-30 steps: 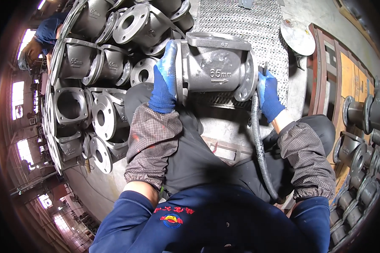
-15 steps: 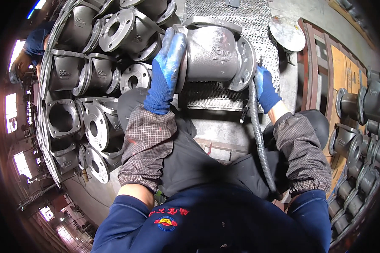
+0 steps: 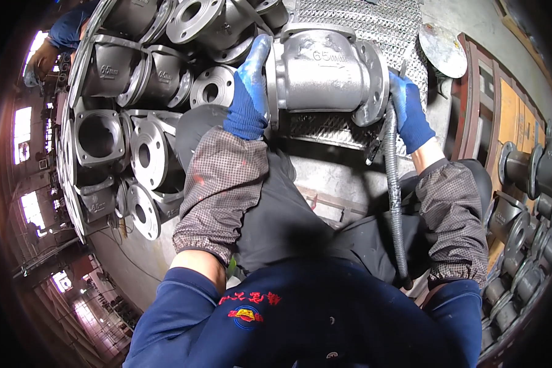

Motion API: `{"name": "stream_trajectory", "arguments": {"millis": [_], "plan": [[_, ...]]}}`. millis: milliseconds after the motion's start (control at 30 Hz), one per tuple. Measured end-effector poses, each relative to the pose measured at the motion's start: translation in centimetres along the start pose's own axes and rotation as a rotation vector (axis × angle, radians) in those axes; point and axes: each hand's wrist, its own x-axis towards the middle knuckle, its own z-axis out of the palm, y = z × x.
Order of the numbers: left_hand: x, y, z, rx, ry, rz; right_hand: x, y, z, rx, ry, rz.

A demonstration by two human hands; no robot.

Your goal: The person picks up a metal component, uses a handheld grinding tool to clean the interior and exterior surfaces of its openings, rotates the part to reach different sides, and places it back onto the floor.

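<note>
A grey cast-metal valve body (image 3: 322,76) with round flanges lies on its side on a metal grating bench (image 3: 362,21) in front of me. My left hand (image 3: 254,76), in a blue coated glove, grips its left flange with fingers stretched along the edge. Beside the right flange, my right hand (image 3: 409,107), gloved alike, is closed around a slim tool mostly hidden by the fingers; a thin dark tip (image 3: 403,67) shows above them. From that hand a ribbed grey hose (image 3: 392,178) runs down over my right leg. Whether the tool touches the flange I cannot tell.
Several similar valve bodies (image 3: 165,76) are stacked close on my left. More castings (image 3: 515,221) stand at the right, near a reddish metal frame (image 3: 469,98) with boards. A round pale plate (image 3: 443,51) stands beyond the bench. Another person's arm (image 3: 46,58) shows at the upper left.
The whole view has shifted, so the bench, valve body and both hands appear farther right and slightly higher. Both hands keep about the same places on or beside the valve body.
</note>
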Motion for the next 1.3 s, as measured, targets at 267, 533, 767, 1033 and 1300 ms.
{"name": "stream_trajectory", "arguments": {"millis": [267,533,767,1033,1300], "plan": [[-3.2,0.3,-1.3,0.067,-0.058,0.143,-4.0,-3.9,-2.0,-0.272,-0.157,0.03],[-3.1,1.0,0.1,-0.217,-0.046,-0.209,-5.2,-4.8,-2.3,-0.452,-0.168,-0.204],[-0.3,-0.3,-1.4,-0.452,-0.061,-0.251,-2.9,-4.8,-0.6,0.064,-0.14,0.111],[0.7,-0.3,0.1,-0.42,0.019,-0.185,-1.2,-2.2,-1.7,0.022,-0.082,-0.084],[1.7,-2.9,1.0,-0.552,-0.001,-0.355,-1.0,-1.6,-1.4,0.11,0.108,0.088]]}}
